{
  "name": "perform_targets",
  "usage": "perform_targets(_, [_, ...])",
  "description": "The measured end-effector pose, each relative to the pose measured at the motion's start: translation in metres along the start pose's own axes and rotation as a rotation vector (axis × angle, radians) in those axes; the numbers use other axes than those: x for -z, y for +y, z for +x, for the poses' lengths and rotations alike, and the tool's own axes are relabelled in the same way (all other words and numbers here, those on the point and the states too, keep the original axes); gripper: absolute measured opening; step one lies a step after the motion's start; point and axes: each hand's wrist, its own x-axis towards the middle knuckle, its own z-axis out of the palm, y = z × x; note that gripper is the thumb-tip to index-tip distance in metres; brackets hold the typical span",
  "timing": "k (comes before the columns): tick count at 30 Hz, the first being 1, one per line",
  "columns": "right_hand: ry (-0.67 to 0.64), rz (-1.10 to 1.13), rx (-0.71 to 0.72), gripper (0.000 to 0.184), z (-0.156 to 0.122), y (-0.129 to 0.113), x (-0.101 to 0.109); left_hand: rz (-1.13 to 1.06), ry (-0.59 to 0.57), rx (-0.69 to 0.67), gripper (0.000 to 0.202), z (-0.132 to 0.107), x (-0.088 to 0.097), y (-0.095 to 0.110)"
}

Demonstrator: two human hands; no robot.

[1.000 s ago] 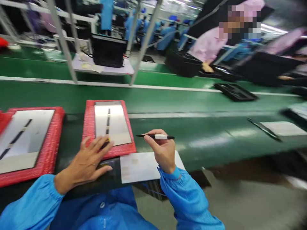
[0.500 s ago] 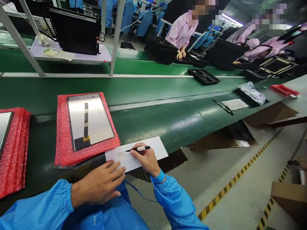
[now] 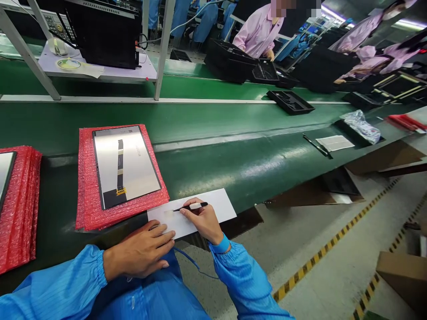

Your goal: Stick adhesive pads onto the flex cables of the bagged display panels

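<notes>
I am at the pen stage of the work: marking a white card (image 3: 218,205) lying at the near edge of the green conveyor table (image 3: 240,178). My right hand (image 3: 202,221) is closed around a black pen (image 3: 191,206) with a white band, its tip down at a faint smudge on the card's left part. My left hand (image 3: 138,251) lies open and relaxed, its fingertips (image 3: 166,242) at the card's near left corner, seemingly steadying it. Any further stroke calls for the card to stay flat and unmoved.

Just left of the card, a silver display panel (image 3: 126,162) with a dark ribbon cable (image 3: 120,164) rests on a red bubble-wrap pad (image 3: 85,209). Another red pad stack (image 3: 20,209) sits further left. Far right along the table lie a second pen (image 3: 315,145), a small white card (image 3: 335,143), and a clear plastic bag (image 3: 362,126).
</notes>
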Motion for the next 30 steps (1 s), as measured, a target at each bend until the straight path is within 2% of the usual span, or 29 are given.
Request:
perform_targets(4, [0.029, 0.035, 0.023, 0.019, -0.002, -0.002, 0.002, -0.023, -0.007, 0.005, 0.044, 0.0, 0.001, 0.0])
perform_targets(7, [0.031, 0.169, 0.02, 0.024, -0.001, -0.008, 0.009, -0.031, -0.016, 0.018, 0.046, 0.0, 0.001, 0.0])
perform_targets(12, [0.018, 0.326, 0.078, 0.031, 0.006, -0.037, 0.017, 0.054, 0.01, -0.022, 0.048, 0.004, 0.007, 0.005])
perform_targets(15, [0.01, 0.344, 0.144, 0.03, 0.014, -0.062, 0.009, 0.109, 0.144, -0.123, 0.04, 0.01, 0.024, 0.011])
perform_targets(18, [-0.006, 0.336, 0.233, 0.026, 0.025, -0.086, -0.009, 0.131, 0.324, -0.165, 0.029, 0.006, 0.058, 0.011])
perform_targets(21, [-0.018, 0.282, 0.326, 0.021, 0.04, -0.102, -0.03, 0.174, 0.469, -0.104, 0.019, -0.014, 0.095, -0.003])
perform_targets(24, [-0.052, 0.235, 0.339, 0.019, 0.054, -0.107, -0.051, 0.273, 0.568, 0.049, 0.017, -0.043, 0.112, -0.029])
perform_targets(27, [-0.087, 0.225, 0.307, 0.021, 0.065, -0.107, -0.068, 0.29, 0.616, 0.157, 0.019, -0.066, 0.105, -0.052])
perform_targets(30, [-0.115, 0.228, 0.281, 0.022, 0.071, -0.105, -0.079, 0.217, 0.656, 0.168, 0.023, -0.076, 0.09, -0.064])
